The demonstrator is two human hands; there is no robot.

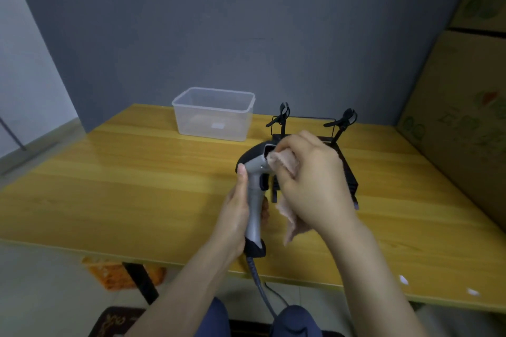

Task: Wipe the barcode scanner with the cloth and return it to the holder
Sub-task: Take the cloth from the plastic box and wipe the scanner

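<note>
A grey and black barcode scanner (254, 200) stands upright above the wooden table (137, 172), its cable hanging down past the front edge. My left hand (235, 216) grips its handle, thumb up near the head. My right hand (315, 180) holds a pinkish cloth (284, 163) pressed against the scanner's head by the window; a loose end of the cloth hangs below the hand. The black holder (347, 169) with two clip arms sits on the table just behind my right hand, partly hidden by it.
A clear plastic tub (216, 115) stands at the back of the table, left of the holder. Cardboard boxes (465, 117) line the right side. A grey wall is behind. An orange object lies on the floor under the table's front edge.
</note>
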